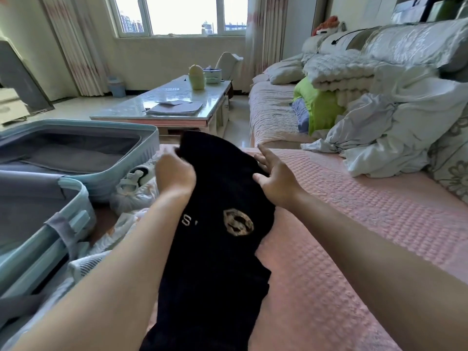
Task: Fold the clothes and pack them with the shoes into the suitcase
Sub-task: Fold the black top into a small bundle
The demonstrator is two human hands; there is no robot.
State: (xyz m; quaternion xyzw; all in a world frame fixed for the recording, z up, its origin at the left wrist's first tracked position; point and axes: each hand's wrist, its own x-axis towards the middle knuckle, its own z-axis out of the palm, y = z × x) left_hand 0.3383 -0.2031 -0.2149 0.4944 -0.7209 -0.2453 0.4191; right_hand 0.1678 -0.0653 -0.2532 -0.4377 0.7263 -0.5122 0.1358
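Note:
A black garment (217, 249) with a gold emblem and pale lettering lies lengthwise on the pink bedspread (354, 224) in front of me. My left hand (174, 173) grips its far left edge, fingers curled into the cloth. On the garment's right edge rests my right hand (274, 177), fingers straight and spread. An open light-blue suitcase (121, 171) with a grey lining stands at the left. White shoes in a clear plastic bag (134, 191) lie between the suitcase and the garment. White clothing (106, 252) is bunched beside the suitcase's near half.
A glass-topped coffee table (141, 107) with papers, a green jug and a bowl stands beyond the bed. A sofa at the right carries white quilts (395, 127) and a green blanket (319, 105). The window and curtains are at the back.

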